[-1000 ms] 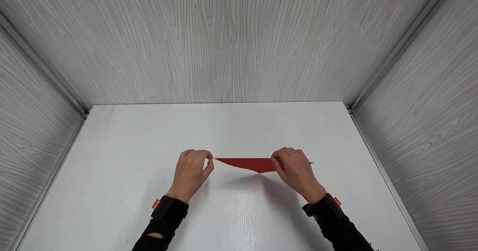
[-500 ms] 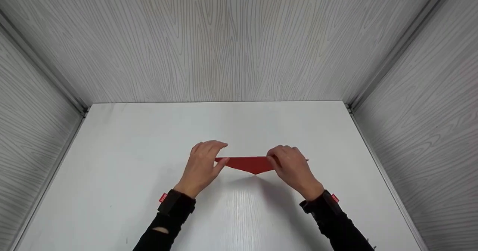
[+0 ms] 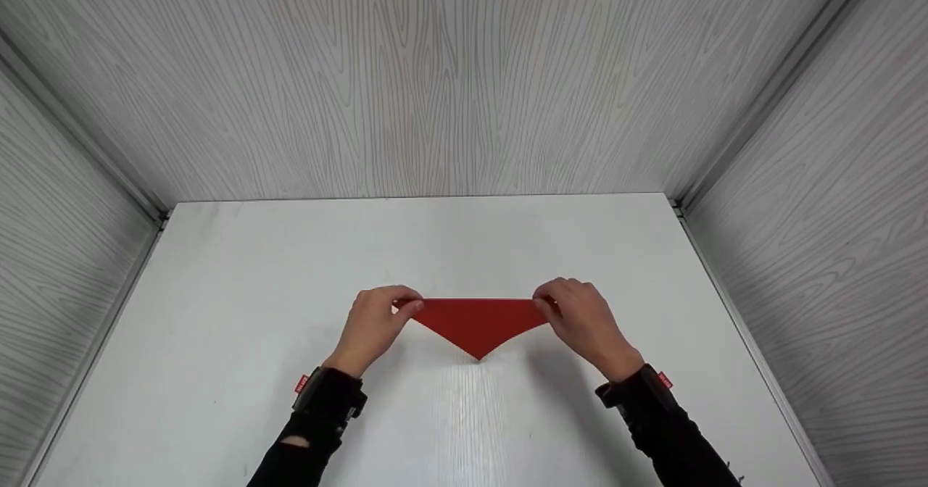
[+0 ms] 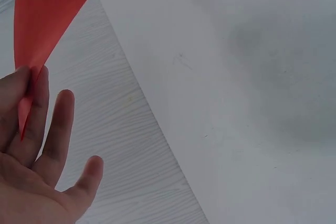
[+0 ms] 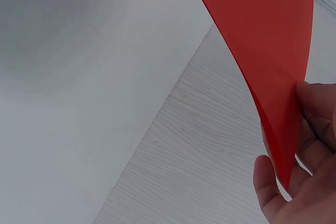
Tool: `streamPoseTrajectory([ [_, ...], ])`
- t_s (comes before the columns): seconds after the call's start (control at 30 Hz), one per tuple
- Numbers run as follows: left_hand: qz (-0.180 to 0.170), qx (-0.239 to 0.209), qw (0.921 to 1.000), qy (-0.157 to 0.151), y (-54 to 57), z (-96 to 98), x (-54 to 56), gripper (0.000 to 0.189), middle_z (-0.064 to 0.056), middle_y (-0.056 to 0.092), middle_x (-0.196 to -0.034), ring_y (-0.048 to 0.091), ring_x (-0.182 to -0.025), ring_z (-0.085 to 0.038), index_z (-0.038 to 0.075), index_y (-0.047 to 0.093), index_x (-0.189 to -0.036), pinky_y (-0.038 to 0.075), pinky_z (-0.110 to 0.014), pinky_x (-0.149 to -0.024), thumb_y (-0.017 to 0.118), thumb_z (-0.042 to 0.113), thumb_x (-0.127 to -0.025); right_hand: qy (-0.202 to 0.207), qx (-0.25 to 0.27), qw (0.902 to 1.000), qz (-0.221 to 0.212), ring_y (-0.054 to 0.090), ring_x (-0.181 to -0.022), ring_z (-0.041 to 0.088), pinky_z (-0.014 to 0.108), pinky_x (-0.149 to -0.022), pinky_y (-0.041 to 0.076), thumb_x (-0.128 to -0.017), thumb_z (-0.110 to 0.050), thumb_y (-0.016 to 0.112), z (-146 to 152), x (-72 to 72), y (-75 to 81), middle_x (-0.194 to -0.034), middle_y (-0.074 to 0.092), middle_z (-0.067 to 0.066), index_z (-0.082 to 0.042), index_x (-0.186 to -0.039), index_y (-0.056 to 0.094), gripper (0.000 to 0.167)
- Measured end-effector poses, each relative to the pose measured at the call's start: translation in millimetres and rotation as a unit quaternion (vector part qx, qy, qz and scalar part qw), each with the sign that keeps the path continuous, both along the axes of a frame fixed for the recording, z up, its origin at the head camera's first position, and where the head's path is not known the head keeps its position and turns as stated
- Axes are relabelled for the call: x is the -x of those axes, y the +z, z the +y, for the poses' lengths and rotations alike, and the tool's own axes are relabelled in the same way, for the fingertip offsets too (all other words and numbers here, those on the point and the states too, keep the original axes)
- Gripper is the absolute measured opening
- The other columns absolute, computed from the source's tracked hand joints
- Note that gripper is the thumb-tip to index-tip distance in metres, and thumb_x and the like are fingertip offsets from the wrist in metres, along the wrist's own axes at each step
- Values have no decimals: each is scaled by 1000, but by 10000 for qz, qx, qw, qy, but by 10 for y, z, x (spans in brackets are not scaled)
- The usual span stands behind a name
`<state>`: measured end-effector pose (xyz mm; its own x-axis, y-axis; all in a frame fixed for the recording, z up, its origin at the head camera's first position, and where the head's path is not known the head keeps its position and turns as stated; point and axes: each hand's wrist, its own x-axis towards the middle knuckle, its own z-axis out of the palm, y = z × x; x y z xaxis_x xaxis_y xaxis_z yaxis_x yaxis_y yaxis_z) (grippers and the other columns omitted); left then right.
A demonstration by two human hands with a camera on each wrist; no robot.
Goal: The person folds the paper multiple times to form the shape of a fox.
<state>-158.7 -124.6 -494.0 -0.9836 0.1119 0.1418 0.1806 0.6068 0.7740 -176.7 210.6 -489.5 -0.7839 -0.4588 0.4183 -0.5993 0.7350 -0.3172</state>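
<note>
A red sheet of paper (image 3: 478,324), folded into a triangle, is stretched between both hands with its long straight edge on top and one point hanging down. My left hand (image 3: 371,327) pinches its left corner between thumb and index finger; in the left wrist view, the other fingers (image 4: 60,119) spread loosely away and the red tip pokes out past the pinch. At the other corner, my right hand (image 3: 580,320) pinches the paper near its end. The right wrist view has the paper's layers (image 5: 262,103) slightly parted along one edge, its tip lying across the palm.
Beneath the hands lies a white tabletop (image 3: 254,269). A grey wood-grain panel (image 3: 435,88) rises at the back, with side panels (image 3: 834,219) at left and right. Black sleeves and wrist bands (image 3: 330,404) cover both forearms.
My left hand loosened on the paper, shifted right, then pinched it again and drew back left. My right hand moved slightly right. The paper now faces the head camera more, its point lower.
</note>
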Motion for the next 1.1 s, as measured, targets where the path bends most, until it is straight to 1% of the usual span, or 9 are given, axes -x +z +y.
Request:
streamPoseTrajectory([
  [0.13,-166,-168,9993,287,-47,-55,7,14,1,76,-93,66,-94,-21,10,80,-108,54,-42,-86,74,15,-97,-193,126,9989,-408,65,-82,20,42,-79,53,-93,-5,77,64,46,-40,-91,72,2,-9,-101,74,10],
  [0.27,-401,-127,9978,518,-128,-69,12,14,0,76,-93,66,-94,-22,10,81,-108,54,-43,-84,74,16,-96,-260,184,9973,-668,62,-81,20,41,-78,53,-93,-3,76,82,82,-121,-90,71,3,-8,-99,73,9],
  [0.33,-522,-51,9971,545,-179,-69,14,13,0,76,-91,67,-93,-22,10,81,-106,53,-42,-83,74,15,-96,-236,150,9965,-792,61,-80,20,41,-77,54,-93,-3,75,72,107,-165,-90,70,3,-8,-99,73,8],
  [0.47,-678,277,9957,562,-306,-70,35,12,-1,76,-92,68,-92,-22,10,82,-104,55,-42,-81,73,13,-96,-265,-38,9940,-1059,62,-81,21,40,-77,55,-94,-1,73,38,183,-274,-89,70,4,-7,-98,73,8],
  [0.67,-874,612,9922,644,-526,-47,107,12,-4,77,-98,69,-96,-25,8,81,-103,56,-44,-85,72,10,-95,-341,-406,9889,-1387,65,-83,22,39,-79,57,-94,-1,71,-11,306,-445,-90,71,5,-6,-100,73,8],
  [0.77,-810,733,9915,704,-616,-19,139,12,-7,76,-98,69,-96,-26,7,81,-101,56,-45,-85,72,8,-94,-382,-478,9857,-1570,63,-82,21,38,-79,57,-94,-1,72,-25,348,-515,-89,70,4,-6,-100,73,8],
  [0.87,-602,931,9909,760,-705,10,162,10,-8,75,-97,69,-95,-27,7,82,-97,56,-45,-84,72,7,-93,-414,-547,9833,-1687,61,-82,21,38,-79,56,-94,-2,71,-38,380,-572,-88,69,4,-6,-100,73,7],
  [1.0,-242,1201,9894,778,-793,42,184,7,-11,71,-100,68,-96,-31,8,82,-93,56,-47,-85,75,7,-92,-472,-714,9809,-1745,60,-83,21,37,-80,55,-95,-4,73,-44,405,-643,-88,67,4,-6,-101,72,6],
  [1.1,-100,1314,9882,776,-831,56,204,5,-13,70,-102,66,-97,-33,9,82,-92,55,-48,-86,77,8,-91,-472,-864,9806,-1692,61,-82,22,38,-80,55,-94,-4,74,-45,418,-696,-87,67,5,-6,-100,72,7],
])
